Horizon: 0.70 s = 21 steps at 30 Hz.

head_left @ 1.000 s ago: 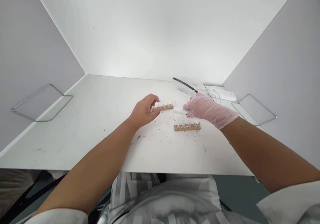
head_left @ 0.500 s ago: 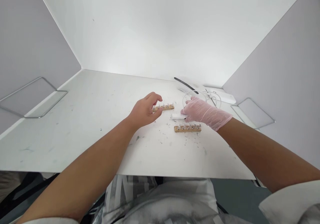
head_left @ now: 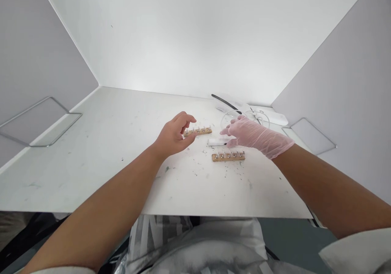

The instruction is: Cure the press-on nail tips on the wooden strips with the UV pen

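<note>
My bare left hand [head_left: 175, 134] is open, thumb and fingers apart, beside the left end of a wooden strip [head_left: 204, 131] that carries a row of small clear and metal pieces. On my right hand [head_left: 244, 132] is a thin pink glove; its fingers are spread over the right end of a white tube-like object [head_left: 215, 142] lying on the table. Whether the glove touches that object I cannot tell. A second wooden strip [head_left: 228, 157] with similar pieces in a row lies nearer to me.
Behind my right hand lie a thin black curved strip [head_left: 226, 103], a loop of clear tubing [head_left: 224, 119] and a white flat object [head_left: 271, 116]. Dark specks dot the white table [head_left: 122, 176]. Wire frames [head_left: 49, 145] stick out from the side walls.
My right hand has drawn slightly back to the right and its fingers have spread. The left hand stays by the far strip. The view has shifted slightly.
</note>
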Tool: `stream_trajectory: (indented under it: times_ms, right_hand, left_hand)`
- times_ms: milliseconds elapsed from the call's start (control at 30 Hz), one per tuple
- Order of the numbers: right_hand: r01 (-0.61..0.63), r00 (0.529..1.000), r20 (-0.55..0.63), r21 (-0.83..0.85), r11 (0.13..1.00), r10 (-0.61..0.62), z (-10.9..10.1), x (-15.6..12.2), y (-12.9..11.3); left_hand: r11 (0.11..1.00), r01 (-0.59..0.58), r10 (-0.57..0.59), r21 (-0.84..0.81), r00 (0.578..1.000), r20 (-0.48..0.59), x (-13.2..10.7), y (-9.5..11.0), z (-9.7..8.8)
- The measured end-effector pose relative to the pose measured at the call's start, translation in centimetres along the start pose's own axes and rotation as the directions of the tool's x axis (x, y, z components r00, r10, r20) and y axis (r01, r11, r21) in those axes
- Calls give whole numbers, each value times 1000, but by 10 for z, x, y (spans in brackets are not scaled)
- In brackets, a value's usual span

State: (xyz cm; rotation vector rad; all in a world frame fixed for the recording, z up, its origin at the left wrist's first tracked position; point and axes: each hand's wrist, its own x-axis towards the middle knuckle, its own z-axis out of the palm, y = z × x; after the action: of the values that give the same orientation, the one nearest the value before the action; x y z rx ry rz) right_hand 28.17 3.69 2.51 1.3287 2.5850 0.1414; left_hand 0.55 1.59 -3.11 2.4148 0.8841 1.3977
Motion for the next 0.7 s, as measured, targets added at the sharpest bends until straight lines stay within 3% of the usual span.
stream_trajectory:
  times_ms: [133,233,333,400,467,567,700]
  right_hand:
    - [-84,992,-88,112,990,94,-8,-24,16]
    - [-187,920,-253,388,902,300,-6,-56,23]
    - [-261,836,-236,624,737,496,12,-92,27]
    - [-324,818,-162,663,675,552,31,-111,30]
    - [-377,819,-118,627,682,562,53,-122,32]
    - [-378,871,-90,504,776,483,79,-121,29]
    - [-328,910,-82,455,828,406,90,-100,19]
  left_hand:
    - [1000,7,-7,3,1000,-5,0,0,-1]
    - [1000,23,-23,6,1000,-2,0,0,-1]
    - [999,45,-45,7,999,13,0,1,1]
    - [999,49,-49,4,999,20,0,2,1]
    - [999,46,-46,-2,999,17,0,4,2]
    - [999,45,-45,1,999,11,1,7,3]
    - [999,37,-37,23,999,21,0,9,3]
